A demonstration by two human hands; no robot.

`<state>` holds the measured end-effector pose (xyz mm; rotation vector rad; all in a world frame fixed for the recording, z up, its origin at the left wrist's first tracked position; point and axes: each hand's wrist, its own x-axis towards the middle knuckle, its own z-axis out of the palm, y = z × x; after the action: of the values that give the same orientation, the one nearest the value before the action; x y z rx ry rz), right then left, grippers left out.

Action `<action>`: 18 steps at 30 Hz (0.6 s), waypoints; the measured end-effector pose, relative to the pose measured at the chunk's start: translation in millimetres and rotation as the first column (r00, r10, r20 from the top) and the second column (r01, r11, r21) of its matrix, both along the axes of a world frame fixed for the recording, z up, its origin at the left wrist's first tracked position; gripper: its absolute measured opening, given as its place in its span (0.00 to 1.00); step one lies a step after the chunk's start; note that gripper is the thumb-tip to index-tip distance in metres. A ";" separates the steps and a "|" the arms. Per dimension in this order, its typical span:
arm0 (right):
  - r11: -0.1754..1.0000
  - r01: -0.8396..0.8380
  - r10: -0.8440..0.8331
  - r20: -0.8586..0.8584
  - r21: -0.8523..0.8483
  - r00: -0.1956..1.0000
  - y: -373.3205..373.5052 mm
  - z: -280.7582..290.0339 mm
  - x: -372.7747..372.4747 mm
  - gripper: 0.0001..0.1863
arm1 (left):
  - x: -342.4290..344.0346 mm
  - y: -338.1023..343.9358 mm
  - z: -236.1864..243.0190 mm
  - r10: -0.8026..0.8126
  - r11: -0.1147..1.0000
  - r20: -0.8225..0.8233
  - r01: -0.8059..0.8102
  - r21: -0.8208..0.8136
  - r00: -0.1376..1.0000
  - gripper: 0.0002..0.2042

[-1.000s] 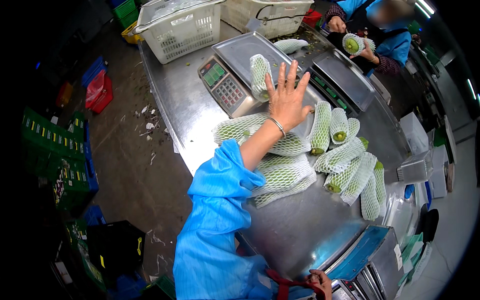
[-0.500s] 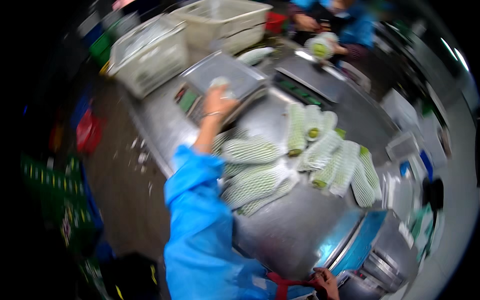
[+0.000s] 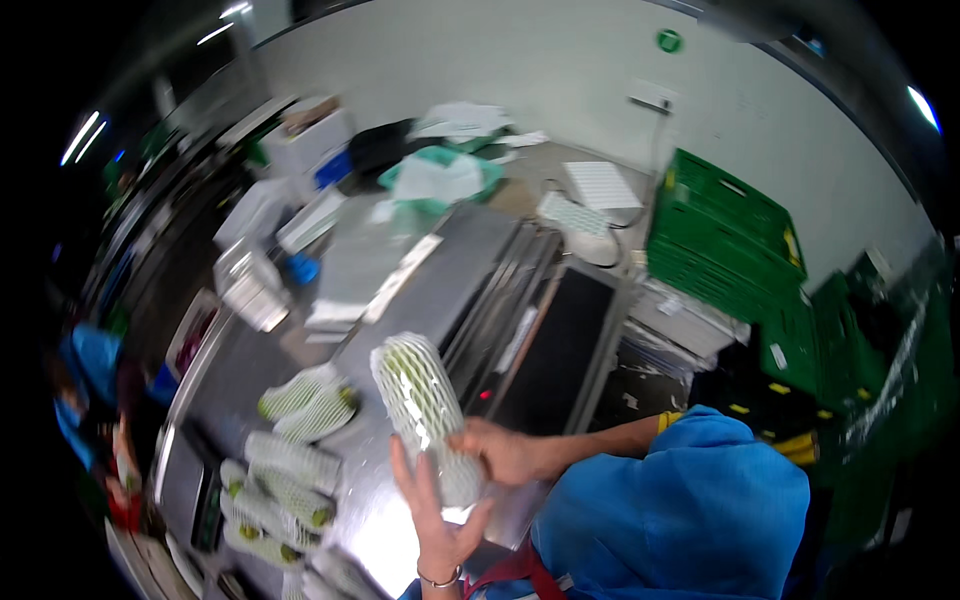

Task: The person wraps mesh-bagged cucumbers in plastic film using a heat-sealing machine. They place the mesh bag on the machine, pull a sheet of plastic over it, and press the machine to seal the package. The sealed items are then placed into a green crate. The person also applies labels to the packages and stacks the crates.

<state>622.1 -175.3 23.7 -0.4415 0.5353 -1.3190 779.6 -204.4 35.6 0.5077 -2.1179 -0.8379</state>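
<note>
Netted fruit (image 3: 420, 405) upright, base in both hands' grip.

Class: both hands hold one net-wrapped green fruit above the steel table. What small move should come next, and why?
Probably tug the foam net down over the net-wrapped fruit: the right hand grips its lower end, and the left hand cups it from below, above the steel table.

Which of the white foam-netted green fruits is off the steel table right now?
The netted green fruit gripped between both hands, left hand and right hand; the others lie on the steel table.
</note>
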 end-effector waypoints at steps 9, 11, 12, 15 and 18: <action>0.583 0.775 -0.790 -0.394 -0.246 0.469 112.1 40.9 -444.5 0.25 | -114.0 -26.4 18.1 0.042 0.916 0.279 -0.149 0.374 0.959 0.16; 0.254 0.925 -0.875 -0.474 -0.282 0.096 137.3 29.5 -574.2 0.20 | -116.9 -55.3 -7.9 0.171 0.919 0.117 -0.201 0.338 0.978 0.12; 0.157 0.968 -0.874 -0.483 -0.194 0.045 150.1 18.8 -649.1 0.27 | -157.7 -47.7 8.6 0.394 0.851 -0.012 -0.359 0.384 0.919 0.10; -0.045 0.998 -0.833 -0.553 0.053 -0.008 191.5 -54.2 -811.0 0.37 | -235.0 -48.5 30.7 0.694 0.708 -0.231 -0.590 0.388 0.682 0.08; -0.183 0.980 -0.299 -0.954 0.073 0.015 208.3 -125.7 -890.5 0.40 | -245.2 -56.7 35.6 0.768 0.635 -0.032 -0.768 -0.085 0.639 0.08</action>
<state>-268.4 33.1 -102.0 0.5410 2.4552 -1.7627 534.4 -261.2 71.2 1.2532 -1.6574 -0.2253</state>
